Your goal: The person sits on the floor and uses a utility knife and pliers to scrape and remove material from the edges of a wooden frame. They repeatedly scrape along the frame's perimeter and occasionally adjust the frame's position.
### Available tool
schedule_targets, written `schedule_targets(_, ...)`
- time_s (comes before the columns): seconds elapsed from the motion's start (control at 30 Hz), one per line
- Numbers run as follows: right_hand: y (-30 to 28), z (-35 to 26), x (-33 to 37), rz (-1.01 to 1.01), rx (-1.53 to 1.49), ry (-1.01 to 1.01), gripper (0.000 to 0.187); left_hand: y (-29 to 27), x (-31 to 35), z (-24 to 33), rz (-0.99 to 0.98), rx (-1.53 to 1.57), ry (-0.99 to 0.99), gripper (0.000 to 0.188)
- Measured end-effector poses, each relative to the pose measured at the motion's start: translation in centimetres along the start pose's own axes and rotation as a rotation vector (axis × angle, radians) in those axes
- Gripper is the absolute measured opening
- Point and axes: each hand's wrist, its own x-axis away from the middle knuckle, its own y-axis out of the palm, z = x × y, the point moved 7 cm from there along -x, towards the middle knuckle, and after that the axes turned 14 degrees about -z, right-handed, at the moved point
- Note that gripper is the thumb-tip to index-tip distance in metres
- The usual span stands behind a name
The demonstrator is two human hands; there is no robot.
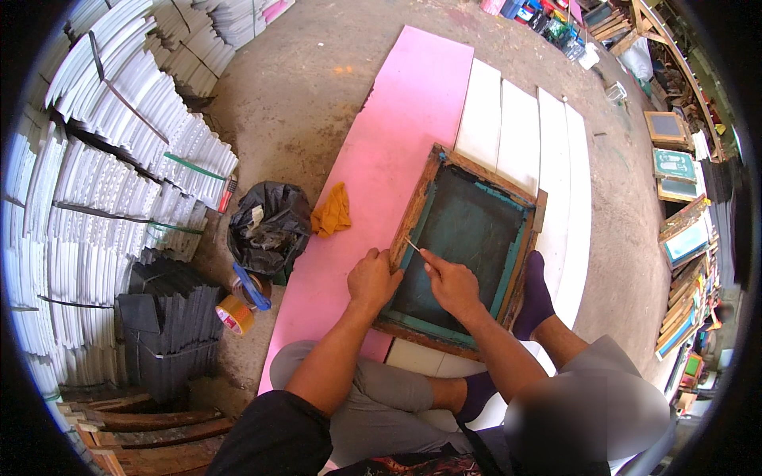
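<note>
A wooden screen-printing frame (410, 205) with dark green mesh and teal edges lies tilted before me on pink and white boards. My left hand (375, 279) is closed around the left side rail of this frame. Over the mesh, my right hand (452, 287) grips a thin tool with a light, slender shaft (413, 245). Its tip meets the inner edge of the left rail, a little above my left hand. The tool's handle is hidden in my fist, so its exact kind is unclear. My socked foot (536, 293) rests against the frame's right side.
On the pink board (397, 111) lies an orange cloth (332, 209), beside a black plastic bag (270, 226). Tape rolls (234, 315) sit on the floor nearby. Strapped white stacks (103, 174) and dark sheets (171, 325) line the left. More frames (675, 166) stand at right.
</note>
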Motion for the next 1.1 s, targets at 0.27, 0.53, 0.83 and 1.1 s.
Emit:
schedule_targets(0.27,-0.3,-0.8,0.0,-0.019,0.056,-0.016,0.034,0.1,-0.1,0.2,0.052,-0.010,0.027,0.038)
schedule_targets(0.53,-0.8,-3.1,0.0,-0.087,0.241,0.049,0.034,0.1,0.2,0.6,0.082,-0.020,0.081,0.034)
schedule_targets(0.83,0.2,-3.0,-0.1,-0.088,0.490,0.046,0.040,0.4,-0.5,0.7,0.072,-0.076,0.063,0.030)
schedule_targets(1.1,1.3,-0.8,-0.3,-0.074,0.200,-0.013,0.036,0.3,-0.3,0.5,0.051,-0.072,0.046,0.033)
